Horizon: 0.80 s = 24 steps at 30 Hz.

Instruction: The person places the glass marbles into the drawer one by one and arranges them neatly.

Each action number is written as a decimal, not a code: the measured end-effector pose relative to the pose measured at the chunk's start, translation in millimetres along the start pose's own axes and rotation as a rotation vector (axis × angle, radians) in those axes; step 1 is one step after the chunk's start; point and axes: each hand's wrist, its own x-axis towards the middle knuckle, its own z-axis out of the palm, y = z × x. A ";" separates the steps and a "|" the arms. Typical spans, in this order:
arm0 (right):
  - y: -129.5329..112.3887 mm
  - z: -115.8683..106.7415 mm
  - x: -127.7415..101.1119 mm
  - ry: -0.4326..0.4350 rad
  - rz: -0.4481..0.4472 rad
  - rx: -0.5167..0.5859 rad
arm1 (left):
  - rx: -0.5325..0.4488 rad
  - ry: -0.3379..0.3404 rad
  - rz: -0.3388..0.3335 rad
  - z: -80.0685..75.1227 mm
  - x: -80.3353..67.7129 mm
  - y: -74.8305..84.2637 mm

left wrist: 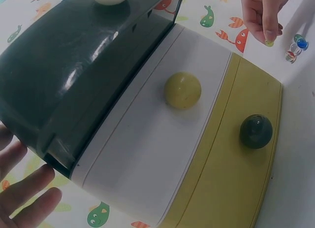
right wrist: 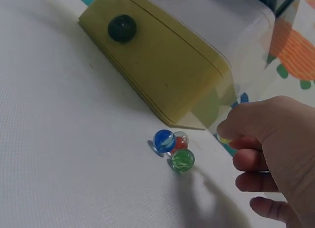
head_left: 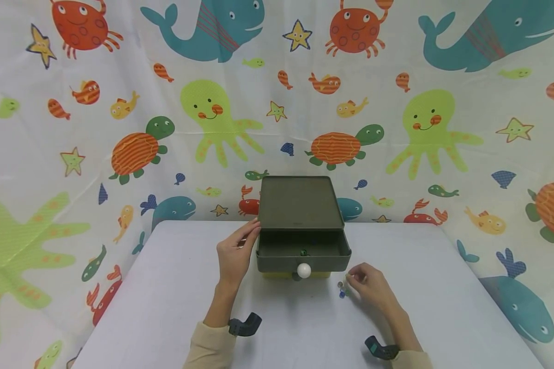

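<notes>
A small chest of drawers [head_left: 300, 225] is set toward the back of the white counter [head_left: 166, 287], and everything else is placed here in relation to it. Its top drawer [head_left: 303, 251], dark green with a white knob [head_left: 303, 270], is pulled out toward the person, and one small marble [head_left: 303, 252] is seen lying inside it. Below that drawer, a white drawer with a yellow knob [left wrist: 182, 90] and a yellow drawer with a dark knob [left wrist: 256, 131] are shown shut in the left wrist view.

The left hand [head_left: 234, 251] is laid against the chest's left side, fingers straight and touching the edge beside the open drawer; nothing is gripped by it.

The right hand [head_left: 367, 281] is held just to the right of the chest's front, slightly above the counter. A yellowish marble [right wrist: 224, 139] is pinched between its thumb and fingertips (most clearly seen from the right wrist, and again at the fingertips in the left wrist view), with the remaining fingers curled.

Three more marbles are clustered on the counter just off the chest's front right corner, beside the right hand: a blue one [right wrist: 164, 140], a green one [right wrist: 182, 159] and a clear one with red inside [right wrist: 180, 141], all touching each other.

Behind the chest, a sea-creature curtain [head_left: 420, 118] is hung as a backdrop.
</notes>
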 end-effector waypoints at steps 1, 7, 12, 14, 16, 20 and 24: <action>0.2 -0.3 0.1 0.008 -0.006 -0.003 | 0.001 0.000 0.002 0.1 0.1 0.2; 0.3 -2.9 0.9 0.057 -0.048 -0.020 | 0.002 0.005 0.018 0.5 0.5 0.7; -1.8 -7.0 0.6 0.054 -0.037 -0.020 | 0.006 0.004 0.014 0.1 0.6 1.7; -2.8 -8.5 -0.2 0.063 -0.041 -0.023 | 0.008 0.005 0.016 0.1 0.5 1.7; -3.7 -9.8 -0.9 0.076 -0.053 -0.028 | 0.008 0.006 0.021 0.1 0.4 1.9; -6.7 -12.8 -2.2 0.098 -0.075 -0.046 | 0.008 0.008 0.030 0.1 0.3 2.7; -11.0 -15.8 -3.7 0.116 -0.092 -0.057 | 0.015 0.009 0.025 0.2 0.1 2.4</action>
